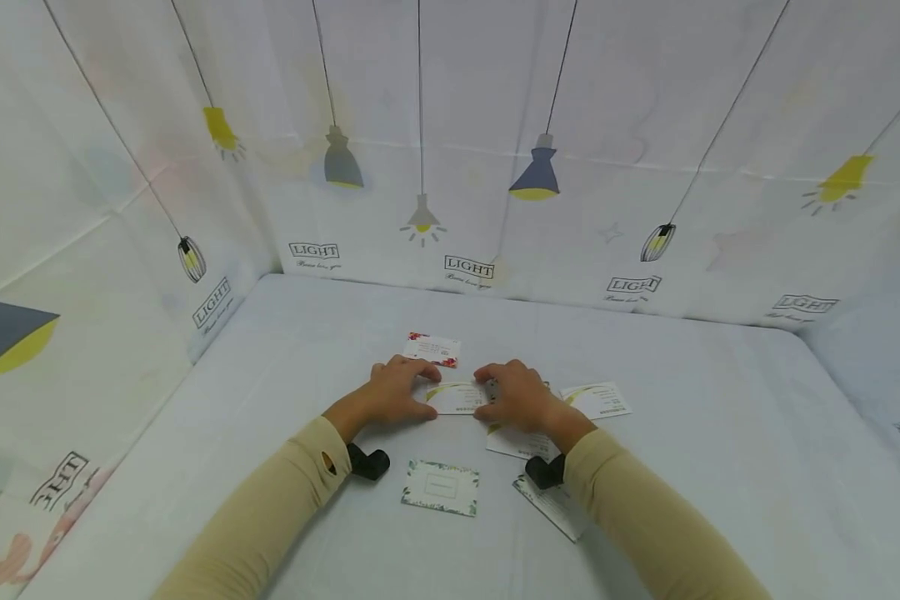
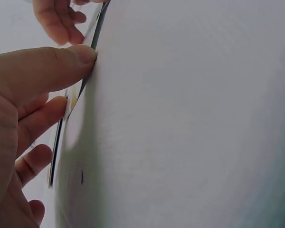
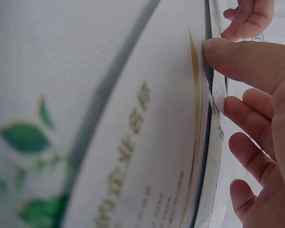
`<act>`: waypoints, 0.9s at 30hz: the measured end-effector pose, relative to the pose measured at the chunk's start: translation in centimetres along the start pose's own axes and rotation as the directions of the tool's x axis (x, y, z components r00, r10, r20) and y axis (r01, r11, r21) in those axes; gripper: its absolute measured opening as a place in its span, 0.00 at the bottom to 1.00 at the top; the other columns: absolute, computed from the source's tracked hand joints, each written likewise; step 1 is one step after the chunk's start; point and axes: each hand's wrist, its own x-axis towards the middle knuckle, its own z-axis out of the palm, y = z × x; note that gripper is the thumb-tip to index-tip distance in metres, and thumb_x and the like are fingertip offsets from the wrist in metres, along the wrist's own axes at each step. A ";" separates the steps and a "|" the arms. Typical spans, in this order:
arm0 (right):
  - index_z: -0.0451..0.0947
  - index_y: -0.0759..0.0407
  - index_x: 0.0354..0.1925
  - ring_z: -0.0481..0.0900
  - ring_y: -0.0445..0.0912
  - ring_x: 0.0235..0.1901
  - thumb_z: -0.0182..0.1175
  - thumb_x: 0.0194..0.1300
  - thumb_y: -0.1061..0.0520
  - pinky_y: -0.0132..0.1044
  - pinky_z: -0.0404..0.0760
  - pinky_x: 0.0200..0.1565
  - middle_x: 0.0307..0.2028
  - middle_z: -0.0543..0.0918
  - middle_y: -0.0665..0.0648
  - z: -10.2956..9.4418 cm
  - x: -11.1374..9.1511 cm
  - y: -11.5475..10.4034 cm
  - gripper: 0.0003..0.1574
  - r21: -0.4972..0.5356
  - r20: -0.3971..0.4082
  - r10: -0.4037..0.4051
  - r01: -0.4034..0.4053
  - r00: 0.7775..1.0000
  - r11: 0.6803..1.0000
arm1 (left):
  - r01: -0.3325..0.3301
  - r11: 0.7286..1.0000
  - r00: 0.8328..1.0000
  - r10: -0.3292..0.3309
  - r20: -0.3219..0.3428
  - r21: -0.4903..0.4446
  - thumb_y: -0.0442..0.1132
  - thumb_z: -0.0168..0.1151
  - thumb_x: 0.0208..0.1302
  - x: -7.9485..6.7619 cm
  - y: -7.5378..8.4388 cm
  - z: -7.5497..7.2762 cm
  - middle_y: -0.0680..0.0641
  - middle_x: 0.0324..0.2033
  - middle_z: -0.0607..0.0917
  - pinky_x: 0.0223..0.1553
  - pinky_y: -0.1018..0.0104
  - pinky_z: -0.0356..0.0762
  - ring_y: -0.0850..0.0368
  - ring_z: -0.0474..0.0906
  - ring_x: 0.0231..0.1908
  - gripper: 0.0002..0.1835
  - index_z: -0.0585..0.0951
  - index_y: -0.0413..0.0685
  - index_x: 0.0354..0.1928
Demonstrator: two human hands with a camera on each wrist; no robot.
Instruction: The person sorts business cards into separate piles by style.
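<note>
A white business card with a gold curve at its left end lies in the middle of the table, between both hands. My left hand pinches its left end, thumb on the near edge and fingertips on the far edge. At the right end, my right hand grips the same card likewise, its thumb and index finger bent to the edges. Another gold-curved card lies partly under my right hand. Just beyond my left fingers is a card with red flowers.
To the right lies one more gold-curved card. Nearer me are a leaf-bordered card and a slanted card, partly hidden by the right wrist. A lamp-printed white curtain rises behind the white table.
</note>
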 end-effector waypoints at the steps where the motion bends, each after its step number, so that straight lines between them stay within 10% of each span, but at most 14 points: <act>1: 0.76 0.54 0.63 0.71 0.55 0.51 0.72 0.59 0.46 0.54 0.68 0.56 0.53 0.77 0.58 0.0 -0.1 0.0 0.36 0.004 -0.007 -0.003 0.003 1.000 1.000 | -0.002 1.000 1.000 0.002 0.000 0.005 0.53 0.75 0.54 0.0 0.0 0.0 0.52 0.60 0.75 0.56 0.49 0.60 0.47 0.63 0.60 0.26 0.78 0.63 0.55; 15: 0.74 0.59 0.64 0.73 0.57 0.56 0.71 0.61 0.50 0.55 0.72 0.56 0.57 0.77 0.60 -2.0 -1.0 1.5 0.36 0.058 -0.147 -0.040 0.049 0.988 0.997 | -0.128 0.991 0.986 0.130 -0.101 0.029 0.48 0.73 0.60 2.0 1.6 -1.3 0.53 0.58 0.81 0.56 0.48 0.57 0.50 0.65 0.61 0.23 0.78 0.57 0.56; 27: 0.72 0.62 0.66 0.72 0.59 0.58 0.68 0.65 0.53 0.56 0.70 0.59 0.60 0.77 0.62 -3.5 0.6 3.3 0.34 0.087 -0.169 0.038 -0.023 0.985 0.996 | -0.079 0.995 0.992 0.085 -0.093 0.068 0.46 0.71 0.64 5.8 3.3 -1.7 0.54 0.62 0.78 0.57 0.48 0.56 0.50 0.64 0.61 0.24 0.76 0.57 0.60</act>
